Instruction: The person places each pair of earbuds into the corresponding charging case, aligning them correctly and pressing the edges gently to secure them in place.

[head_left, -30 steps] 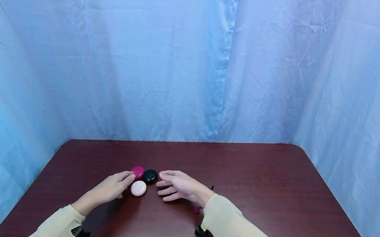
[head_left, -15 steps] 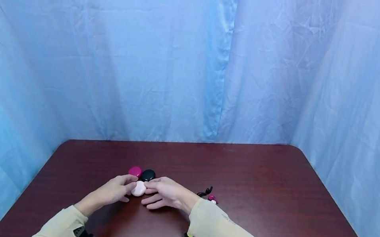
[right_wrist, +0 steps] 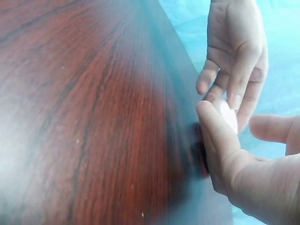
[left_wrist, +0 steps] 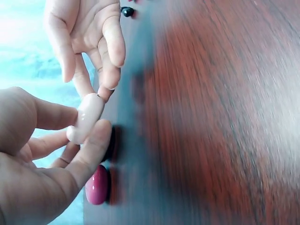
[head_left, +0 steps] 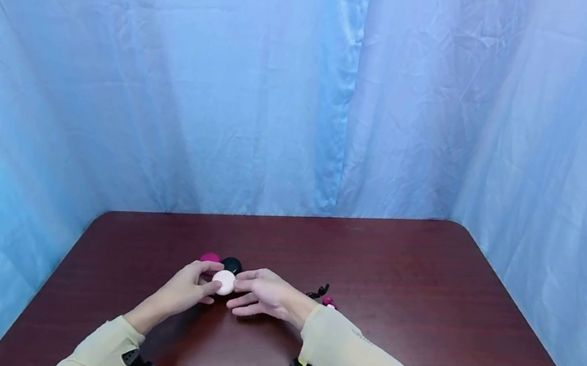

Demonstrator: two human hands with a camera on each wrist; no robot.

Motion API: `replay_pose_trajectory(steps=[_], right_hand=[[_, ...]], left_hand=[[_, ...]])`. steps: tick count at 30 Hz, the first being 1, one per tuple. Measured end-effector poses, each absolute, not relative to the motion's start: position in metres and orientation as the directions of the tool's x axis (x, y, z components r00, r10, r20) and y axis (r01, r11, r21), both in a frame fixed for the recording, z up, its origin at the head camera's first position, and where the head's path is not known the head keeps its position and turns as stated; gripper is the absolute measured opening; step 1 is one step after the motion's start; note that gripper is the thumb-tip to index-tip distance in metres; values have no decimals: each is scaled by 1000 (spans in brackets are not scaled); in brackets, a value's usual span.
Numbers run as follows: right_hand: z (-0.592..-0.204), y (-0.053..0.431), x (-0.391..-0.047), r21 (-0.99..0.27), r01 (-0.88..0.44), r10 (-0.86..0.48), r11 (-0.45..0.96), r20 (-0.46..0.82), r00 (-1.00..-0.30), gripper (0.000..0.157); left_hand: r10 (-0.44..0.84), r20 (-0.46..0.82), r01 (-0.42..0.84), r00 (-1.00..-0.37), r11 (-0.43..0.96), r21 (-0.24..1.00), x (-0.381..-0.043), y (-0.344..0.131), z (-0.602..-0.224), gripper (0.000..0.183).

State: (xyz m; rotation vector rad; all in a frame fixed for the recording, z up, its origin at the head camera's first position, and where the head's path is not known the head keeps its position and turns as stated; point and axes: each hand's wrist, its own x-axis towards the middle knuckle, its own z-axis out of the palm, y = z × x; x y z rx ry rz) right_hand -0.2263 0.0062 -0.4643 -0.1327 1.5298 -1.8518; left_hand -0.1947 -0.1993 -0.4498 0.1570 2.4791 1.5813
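Note:
My left hand pinches a smooth, round, glossy white case between thumb and fingers. The case is tilted on edge in the left wrist view, held above the table. My right hand is at the case's right side, with its fingertips at the rim. Its thumb stands apart from the case in the right wrist view, its fingers loosely extended. A round black case and a round pink case lie side by side on the table just behind, partly hidden by the left hand.
Beyond the right wrist lie a small curled black piece and a small pink piece, with something white beside them. The dark reddish wooden table is backed by blue curtains.
My left hand has moved onto the white case, taken hold of it and raised it slightly to the right. My right hand has come left to its rim, uncovering the small pieces.

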Motion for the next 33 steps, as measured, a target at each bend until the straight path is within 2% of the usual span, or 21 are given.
replay_pose_trajectory(steps=[7,16,22,27,33], right_hand=[[-455,25,-227,-909,415,-579,-37,-319,-750,45],[-446,53,-228,-933,359,-564,2,-298,-771,43],[-441,65,-225,-953,301,-575,-16,-238,-783,39],[-436,73,-224,-964,266,-551,-19,-212,-807,38],[-430,81,-227,-981,183,-544,63,-188,-818,39]], left_hand=[[241,-9,76,-970,343,936,-195,-185,-441,44],[307,46,128,-951,254,959,-192,-156,-435,45],[304,53,117,-951,195,974,-189,-145,-429,41],[295,5,63,-956,186,981,-189,-133,-426,38],[295,7,77,-956,225,971,-190,-128,-424,34]])
